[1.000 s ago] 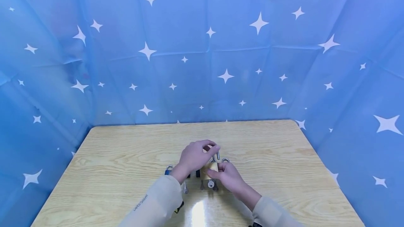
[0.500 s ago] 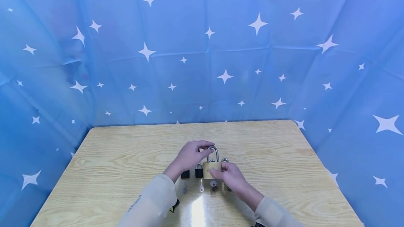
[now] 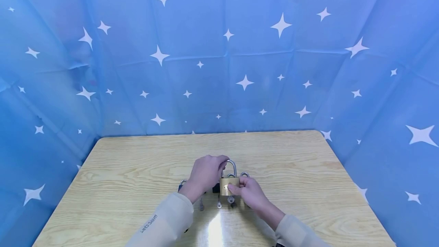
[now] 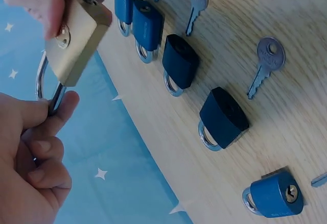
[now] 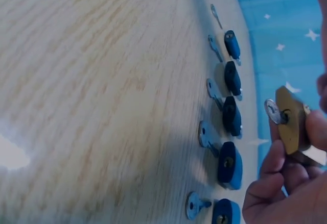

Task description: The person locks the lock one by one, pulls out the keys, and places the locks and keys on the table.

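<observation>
A brass padlock [image 3: 229, 186] is held up above the table between both hands. My right hand [image 3: 252, 193] grips its body, thumb across the front face. My left hand [image 3: 205, 174] pinches the steel shackle [image 4: 57, 99] with thumb and forefinger, its other fingers curled. The shackle stands tall out of the body, its left side partly covered by the fingers in the head view. A silver key [image 5: 274, 112] sticks out of the keyhole in the padlock's underside.
On the wooden table [image 3: 291, 163] several smaller padlocks stand in a row, such as a black padlock [image 4: 223, 119] and a blue padlock [image 4: 278, 193]. Loose keys lie in front of them, one being a silver key [image 4: 271, 60]. A starry blue curtain [image 3: 219, 68] surrounds the table.
The padlock has turned from an angle to face front. My left hand has shifted from the top of the shackle to its left side; my right hand keeps its grip.
</observation>
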Motion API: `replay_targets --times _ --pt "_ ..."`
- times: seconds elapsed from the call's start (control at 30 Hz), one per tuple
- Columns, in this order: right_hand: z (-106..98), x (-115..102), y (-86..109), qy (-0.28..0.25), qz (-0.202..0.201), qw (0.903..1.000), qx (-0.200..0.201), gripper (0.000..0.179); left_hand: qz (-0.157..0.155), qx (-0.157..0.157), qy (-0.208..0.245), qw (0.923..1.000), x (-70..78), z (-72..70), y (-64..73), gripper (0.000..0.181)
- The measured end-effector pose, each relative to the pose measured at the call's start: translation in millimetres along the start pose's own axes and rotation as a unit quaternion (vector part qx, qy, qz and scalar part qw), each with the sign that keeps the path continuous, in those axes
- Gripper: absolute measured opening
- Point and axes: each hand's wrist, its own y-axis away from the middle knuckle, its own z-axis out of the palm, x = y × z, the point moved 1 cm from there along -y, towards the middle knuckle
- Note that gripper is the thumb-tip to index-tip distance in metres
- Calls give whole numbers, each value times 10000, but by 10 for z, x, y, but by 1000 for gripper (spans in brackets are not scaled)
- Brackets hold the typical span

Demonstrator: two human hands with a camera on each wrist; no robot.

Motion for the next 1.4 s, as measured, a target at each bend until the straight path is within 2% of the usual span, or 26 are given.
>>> replay_targets --times 0.13,0.4,0.57,0.8,1.0,1.13,1.27,1.4 --pt "19 15 6 59 44 10000 27 30 69 -59 -494 9987 22 27 0 18" --pt "92 14 36 -118 32 9984 550 27 308 -22 -930 9952 56 3 -6 14" --pt "106 -15 63 -98 81 9965 825 23 384 -16 -880 9954 59 -2 -15 18" --pt "98 -34 57 -20 105 9949 1004 22 435 18 -731 9964 58 14 -9 19" --pt "94 -26 45 -54 107 9953 963 21 464 -30 -661 9967 34 46 14 17" --pt "99 -45 40 -36 66 9960 887 24 359 -75 -501 9981 5 23 3 21" --pt "107 -65 35 -4 71 9965 827 25 342 -101 -702 9969 8 -14 -22 29" --pt "117 -62 40 1 124 9966 812 25 406 -145 -981 9942 29 3 -24 29"
